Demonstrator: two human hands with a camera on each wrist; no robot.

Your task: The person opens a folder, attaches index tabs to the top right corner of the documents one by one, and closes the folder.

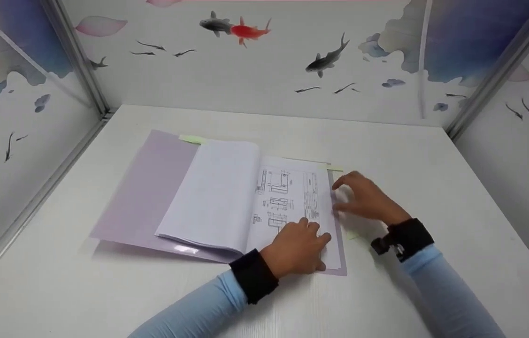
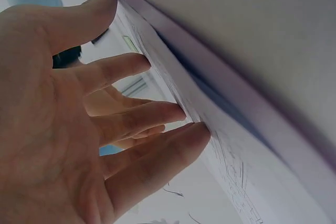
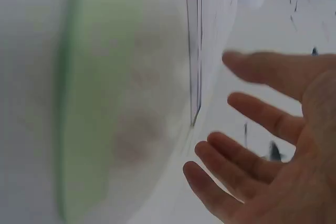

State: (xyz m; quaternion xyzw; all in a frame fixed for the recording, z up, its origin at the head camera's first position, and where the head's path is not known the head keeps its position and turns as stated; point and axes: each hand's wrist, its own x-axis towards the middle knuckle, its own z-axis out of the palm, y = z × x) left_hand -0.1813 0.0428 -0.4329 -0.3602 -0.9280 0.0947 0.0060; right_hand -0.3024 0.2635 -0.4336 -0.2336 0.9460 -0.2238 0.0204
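Note:
A purple document folder (image 1: 135, 188) lies spread on the table. Its white sheets (image 1: 215, 188) are turned over to the left in a curved stack. On the right side shows a page with a technical drawing (image 1: 279, 183). My left hand (image 1: 297, 246) is on the lower part of this page, fingers spread; in the left wrist view its fingertips (image 2: 199, 130) meet the paper surface. Just beside the folder's right edge is my right hand (image 1: 365, 199), thumb and fingers apart. The right wrist view shows nothing between them, with the folder edge (image 3: 193, 51) beyond the fingertips.
Pale green tabs stick out at the top of the turned sheets (image 1: 191, 139) and at the folder's upper right (image 1: 335, 168). Another pale green strip (image 1: 352, 234) is under the right wrist. The white table (image 1: 151, 300) is bounded by printed wall panels (image 1: 264, 80).

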